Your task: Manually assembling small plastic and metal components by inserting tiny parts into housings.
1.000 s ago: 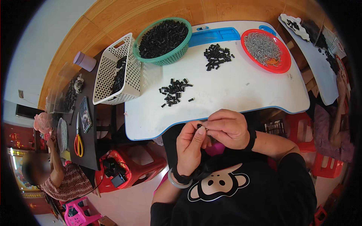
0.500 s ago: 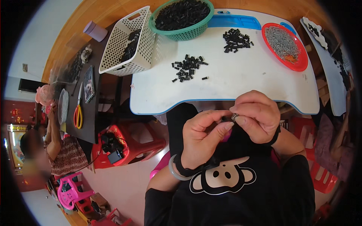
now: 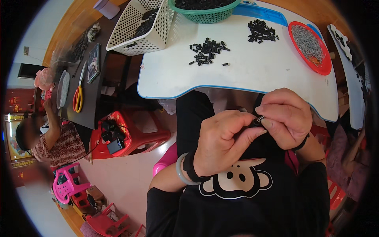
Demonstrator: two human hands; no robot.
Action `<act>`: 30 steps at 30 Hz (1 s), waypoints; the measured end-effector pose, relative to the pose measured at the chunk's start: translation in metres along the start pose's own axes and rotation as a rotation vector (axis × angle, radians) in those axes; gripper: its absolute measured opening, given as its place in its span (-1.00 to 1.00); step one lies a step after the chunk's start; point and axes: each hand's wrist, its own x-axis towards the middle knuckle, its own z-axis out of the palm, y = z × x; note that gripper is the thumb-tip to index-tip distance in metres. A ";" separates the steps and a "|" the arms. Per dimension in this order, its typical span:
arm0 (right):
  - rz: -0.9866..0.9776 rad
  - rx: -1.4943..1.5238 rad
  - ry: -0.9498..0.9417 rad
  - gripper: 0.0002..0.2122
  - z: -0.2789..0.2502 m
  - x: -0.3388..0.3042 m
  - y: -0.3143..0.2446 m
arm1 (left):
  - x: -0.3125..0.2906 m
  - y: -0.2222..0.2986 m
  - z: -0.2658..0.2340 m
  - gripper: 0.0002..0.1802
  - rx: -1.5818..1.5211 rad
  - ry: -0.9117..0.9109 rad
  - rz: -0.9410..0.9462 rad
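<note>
My left hand (image 3: pixel 221 144) pinches a small black cylindrical part (image 3: pixel 255 123) between thumb and forefinger, in front of my chest below the table edge. The fingertips of my right hand (image 3: pixel 290 118) close on a small silver metal spring (image 3: pixel 261 117) at the end of that part; how deep it sits in it I cannot tell. On the white table (image 3: pixel 244 71) lie a loose pile of short black plastic pieces (image 3: pixel 208 50) and a denser black pile (image 3: pixel 262 31) farther right. A red plate (image 3: pixel 327 67) at the right holds many small silver springs.
A green basket (image 3: pixel 207 16) and a white perforated basket (image 3: pixel 152 41), both with black parts, stand at the back left. Orange-handled scissors (image 3: pixel 78 96) lie on the dark side table (image 3: pixel 87 114). A red stool (image 3: pixel 148 136) is at left. Other people sit at both sides.
My hands have shifted to the right in the picture, still pinched together around the small part. The table and its contents sit higher in the view. The spring's coils show more plainly.
</note>
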 end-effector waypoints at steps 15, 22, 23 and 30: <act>-0.041 0.011 -0.077 -0.80 0.003 0.003 0.004 | -0.005 -0.007 -0.001 -0.78 0.067 -0.003 0.076; -0.104 0.073 -0.158 -0.77 0.003 0.005 0.010 | -0.004 -0.009 -0.006 -0.80 -0.033 -0.064 0.010; -0.093 0.088 -0.153 -0.74 0.004 0.005 0.010 | -0.005 -0.011 -0.006 -0.80 -0.051 -0.047 0.018; -0.075 0.035 -0.138 -0.67 0.013 0.001 0.013 | -0.008 -0.013 -0.009 -0.85 -0.205 -0.018 -0.114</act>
